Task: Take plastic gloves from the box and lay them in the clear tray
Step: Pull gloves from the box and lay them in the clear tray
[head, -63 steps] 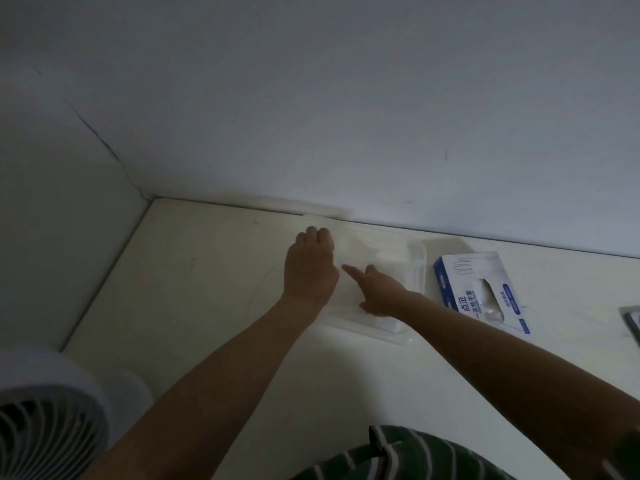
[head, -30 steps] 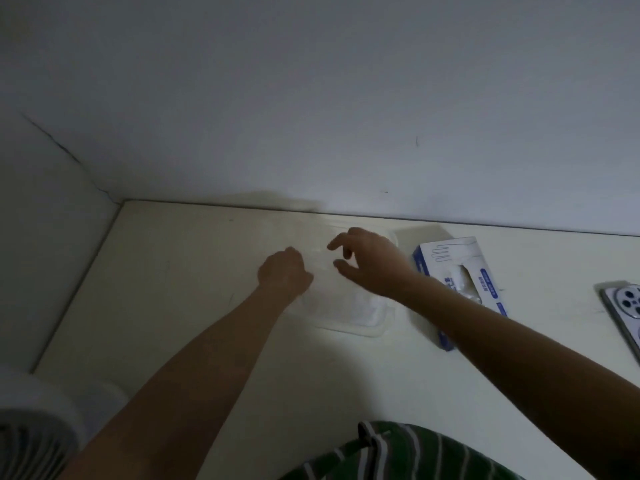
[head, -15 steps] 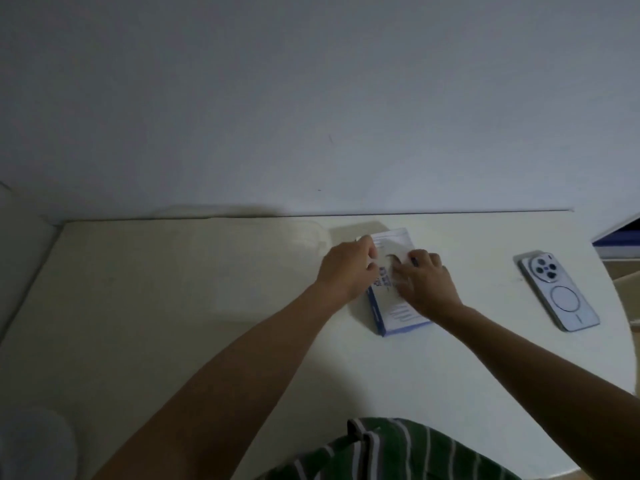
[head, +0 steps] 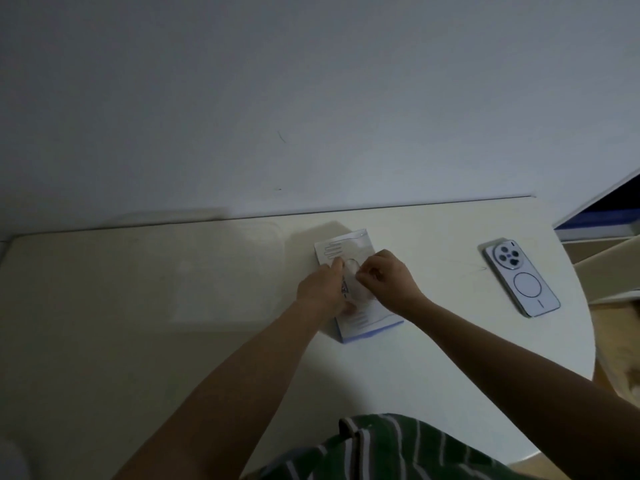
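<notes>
- Glove box (head: 367, 320) lying on white table (head: 450, 271), just right of clear tray (head: 228, 271); glove outline printed on top, blue lettering too small to read.
- Left hand (head: 320, 289) resting on the box; grip impossible to tell.
- Right hand (head: 388, 278) pinching 1 plastic glove (head: 351, 271) at the opening.

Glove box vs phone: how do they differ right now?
The glove box has both hands on it, left hand and right hand pinching a glove; the phone lies untouched. The glove box is white with blue edges; the phone shows a round camera bump and ring. Both lie flat on the table.
</notes>
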`<state>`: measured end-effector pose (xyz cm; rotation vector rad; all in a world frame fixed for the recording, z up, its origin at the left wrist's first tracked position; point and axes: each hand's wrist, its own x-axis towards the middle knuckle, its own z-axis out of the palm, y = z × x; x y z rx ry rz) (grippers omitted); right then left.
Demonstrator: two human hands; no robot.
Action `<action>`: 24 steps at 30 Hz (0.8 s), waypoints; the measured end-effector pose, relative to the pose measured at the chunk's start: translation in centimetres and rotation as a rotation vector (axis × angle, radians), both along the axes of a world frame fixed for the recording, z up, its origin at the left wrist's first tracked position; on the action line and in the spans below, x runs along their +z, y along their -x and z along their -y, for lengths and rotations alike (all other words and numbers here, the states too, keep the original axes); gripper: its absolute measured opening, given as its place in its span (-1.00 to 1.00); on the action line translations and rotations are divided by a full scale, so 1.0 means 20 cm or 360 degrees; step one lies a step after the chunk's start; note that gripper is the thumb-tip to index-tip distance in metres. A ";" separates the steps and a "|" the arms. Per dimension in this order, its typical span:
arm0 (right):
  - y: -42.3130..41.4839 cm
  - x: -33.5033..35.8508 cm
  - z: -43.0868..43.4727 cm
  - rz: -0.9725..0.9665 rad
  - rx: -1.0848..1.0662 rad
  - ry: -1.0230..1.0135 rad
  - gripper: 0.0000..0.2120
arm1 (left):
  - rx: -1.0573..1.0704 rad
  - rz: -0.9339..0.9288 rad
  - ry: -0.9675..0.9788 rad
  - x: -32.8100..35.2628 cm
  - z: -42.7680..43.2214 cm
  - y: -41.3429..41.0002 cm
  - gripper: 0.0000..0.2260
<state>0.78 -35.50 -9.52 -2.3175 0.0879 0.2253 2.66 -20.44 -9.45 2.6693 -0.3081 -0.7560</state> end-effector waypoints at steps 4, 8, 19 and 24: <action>0.03 0.04 0.03 0.0016 -0.0146 -0.0505 -0.95 | 0.0016 0.0013 -0.0026 0.00 0.01 -0.01 -0.28; 0.07 0.03 0.04 0.0069 -0.0297 -0.0614 -0.98 | 0.0031 0.0031 -0.0025 -0.01 0.02 -0.01 -0.26; -0.01 0.08 0.00 0.0145 -0.0286 -0.0325 -0.75 | 0.0020 0.0023 -0.0070 -0.02 0.03 -0.01 -0.20; -0.11 0.27 0.00 0.0150 -0.0387 -0.0920 -0.74 | -0.0043 -0.0004 -0.0126 -0.02 0.04 -0.02 -0.24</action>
